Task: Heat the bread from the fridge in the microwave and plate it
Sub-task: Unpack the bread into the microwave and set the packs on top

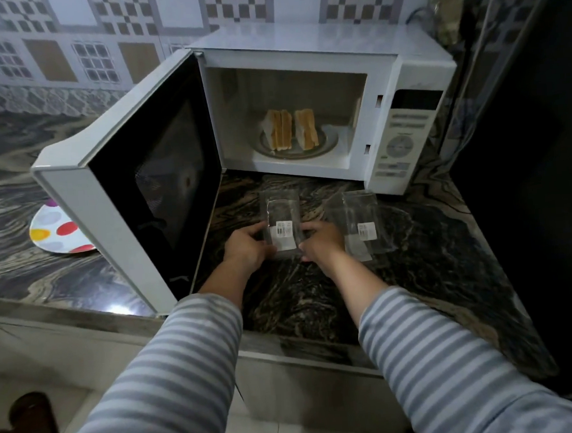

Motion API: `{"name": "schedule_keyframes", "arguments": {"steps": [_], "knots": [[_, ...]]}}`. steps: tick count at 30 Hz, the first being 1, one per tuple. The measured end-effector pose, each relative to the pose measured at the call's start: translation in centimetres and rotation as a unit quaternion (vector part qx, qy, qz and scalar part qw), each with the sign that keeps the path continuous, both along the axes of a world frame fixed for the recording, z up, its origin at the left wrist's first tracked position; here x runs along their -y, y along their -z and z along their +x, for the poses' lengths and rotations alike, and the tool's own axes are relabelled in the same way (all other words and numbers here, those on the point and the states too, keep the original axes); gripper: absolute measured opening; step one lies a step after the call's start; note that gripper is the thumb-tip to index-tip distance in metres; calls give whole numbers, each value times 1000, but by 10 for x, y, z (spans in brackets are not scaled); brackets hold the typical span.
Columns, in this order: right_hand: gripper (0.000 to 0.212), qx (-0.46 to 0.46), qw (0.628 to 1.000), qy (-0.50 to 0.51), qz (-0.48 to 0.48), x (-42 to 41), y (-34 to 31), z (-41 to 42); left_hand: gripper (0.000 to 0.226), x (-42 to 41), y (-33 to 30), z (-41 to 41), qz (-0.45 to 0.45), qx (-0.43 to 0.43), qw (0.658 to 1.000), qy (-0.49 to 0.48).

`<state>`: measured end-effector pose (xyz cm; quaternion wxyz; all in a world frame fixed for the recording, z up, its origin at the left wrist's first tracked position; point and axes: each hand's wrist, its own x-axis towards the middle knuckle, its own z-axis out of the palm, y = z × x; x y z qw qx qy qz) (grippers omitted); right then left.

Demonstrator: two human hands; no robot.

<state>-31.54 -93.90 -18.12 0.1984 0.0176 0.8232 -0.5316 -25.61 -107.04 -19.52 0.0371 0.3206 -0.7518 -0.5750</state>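
Two stacks of sliced bread (291, 129) stand on the glass turntable (330, 139) inside the white microwave (413, 74). Its door (148, 178) hangs wide open to the left. On the counter in front lies an empty clear plastic wrapper (282, 221) with a barcode label. My left hand (246, 249) grips its left edge and my right hand (321, 242) grips its right edge. A second clear wrapper (362, 225) lies flat just right of my right hand.
A white plate (52, 230) with coloured dots sits on the marble counter (431, 257), partly hidden behind the open door. A dark tall appliance (543, 167) stands at the right. The tiled wall (66, 45) runs behind.
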Motion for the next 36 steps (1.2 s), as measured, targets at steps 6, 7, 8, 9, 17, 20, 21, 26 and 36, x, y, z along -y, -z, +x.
{"name": "schedule_keyframes", "arguments": {"steps": [6, 7, 8, 9, 17, 20, 21, 26, 36], "knots": [[42, 40, 999, 0, -11, -3, -7, -2, 64, -5, -5, -3, 6, 33, 999, -1], [43, 43, 999, -4, -13, -4, -7, -3, 65, -5, -5, -3, 8, 37, 999, -1], [44, 41, 999, -8, -13, -4, -7, -4, 65, -4, -4, -4, 0, 41, 999, -1], [44, 36, 999, -12, -12, -5, -6, -4, 64, -4, -4, -4, -13, 42, 999, -2], [39, -29, 995, -60, 70, -1, -12, 2, 64, -4, -9, 0, -160, 55, 985, 45], [32, -78, 987, -76, 121, -5, -32, 4, 57, -9, -26, 2, -242, 48, 969, 3], [31, -98, 986, -70, 117, -8, -39, 4, 48, -13, -33, 2, -272, 33, 962, -14], [36, -216, 975, -40, 15, -45, -79, -1, 29, -46, -64, -8, -320, -65, 945, 16], [43, -155, 980, -18, 126, -130, -46, -8, 45, -126, -45, -15, -200, -49, 969, 137]]}}
